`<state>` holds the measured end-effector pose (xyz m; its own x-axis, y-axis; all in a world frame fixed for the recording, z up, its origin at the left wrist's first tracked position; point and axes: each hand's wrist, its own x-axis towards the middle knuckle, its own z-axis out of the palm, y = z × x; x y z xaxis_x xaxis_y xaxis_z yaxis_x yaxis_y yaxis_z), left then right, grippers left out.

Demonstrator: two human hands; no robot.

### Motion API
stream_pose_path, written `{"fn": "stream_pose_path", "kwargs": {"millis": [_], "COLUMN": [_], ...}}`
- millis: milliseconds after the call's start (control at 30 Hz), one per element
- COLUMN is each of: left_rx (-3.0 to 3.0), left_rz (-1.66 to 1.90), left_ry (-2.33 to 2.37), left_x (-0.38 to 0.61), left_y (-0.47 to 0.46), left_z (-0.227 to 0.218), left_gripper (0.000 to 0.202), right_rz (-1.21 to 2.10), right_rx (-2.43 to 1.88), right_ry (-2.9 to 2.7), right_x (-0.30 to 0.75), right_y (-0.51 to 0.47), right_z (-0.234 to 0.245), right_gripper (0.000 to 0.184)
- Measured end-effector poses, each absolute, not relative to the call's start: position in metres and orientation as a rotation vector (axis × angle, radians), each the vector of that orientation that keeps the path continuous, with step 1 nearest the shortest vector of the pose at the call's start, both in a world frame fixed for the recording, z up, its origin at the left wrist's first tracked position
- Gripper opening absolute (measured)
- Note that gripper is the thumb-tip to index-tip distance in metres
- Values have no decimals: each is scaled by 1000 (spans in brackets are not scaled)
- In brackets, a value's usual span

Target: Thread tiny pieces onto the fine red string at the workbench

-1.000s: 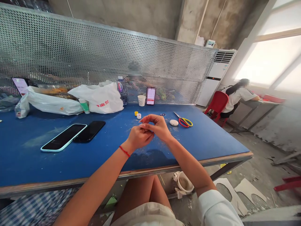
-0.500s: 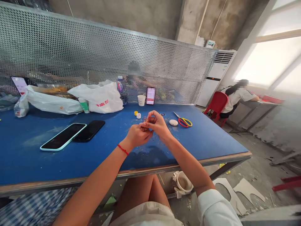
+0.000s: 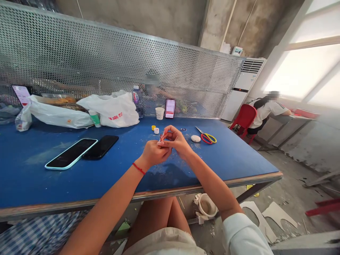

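Observation:
My left hand (image 3: pixel 154 153) and my right hand (image 3: pixel 176 141) meet over the middle of the blue table (image 3: pixel 225 152), fingers curled and pressed together. Whatever is pinched between them is too small and too covered to name; a thin dark, reddish bit shows at the fingertips. Just beyond the hands stand a white cap (image 3: pixel 156 130) and a yellow cap (image 3: pixel 153 128). To the right lie a white oval case (image 3: pixel 196 138) and scissors (image 3: pixel 207 136) with red and yellow handles. A small dark item (image 3: pixel 183 129) rests behind my right hand.
On the left lie a phone in a mint case (image 3: pixel 71 154) and a black phone (image 3: pixel 101 148). White plastic bags (image 3: pixel 117 109), a bottle (image 3: pixel 136 97), a paper cup (image 3: pixel 159 113) and an upright phone (image 3: pixel 170 108) line the perforated metal screen (image 3: pixel 106 53). A person (image 3: pixel 267 111) sits far right.
My right fingers have shifted slightly to the left and tilted at the fingertips. My left hand stays nearly in place, and the things on the table have not moved.

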<state>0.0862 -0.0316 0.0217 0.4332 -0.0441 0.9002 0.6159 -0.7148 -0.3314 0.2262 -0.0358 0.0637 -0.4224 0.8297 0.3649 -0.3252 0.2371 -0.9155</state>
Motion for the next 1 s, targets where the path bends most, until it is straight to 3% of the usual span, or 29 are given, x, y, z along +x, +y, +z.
{"fn": "stream_pose_path", "kwargs": {"millis": [500,833,1000], "left_rx": [-2081,-2265,-2781], "left_rz": [-1233,-1218,-1253], "left_ry": [-482,-672,-757], "left_x": [87,86,92], "left_y": [-30,-24,-30], "left_z": [17,12,16], "left_gripper": [48,34,22], "right_rz": [1505,1142,1439], "right_rx": [-508,-558,-597], "right_ry": [-1423,-1671,-1710], "right_x": [226,231,241], "right_y": [-31,-28,-13], "right_z": [62,65,60], "right_gripper": [57,41,35]}}
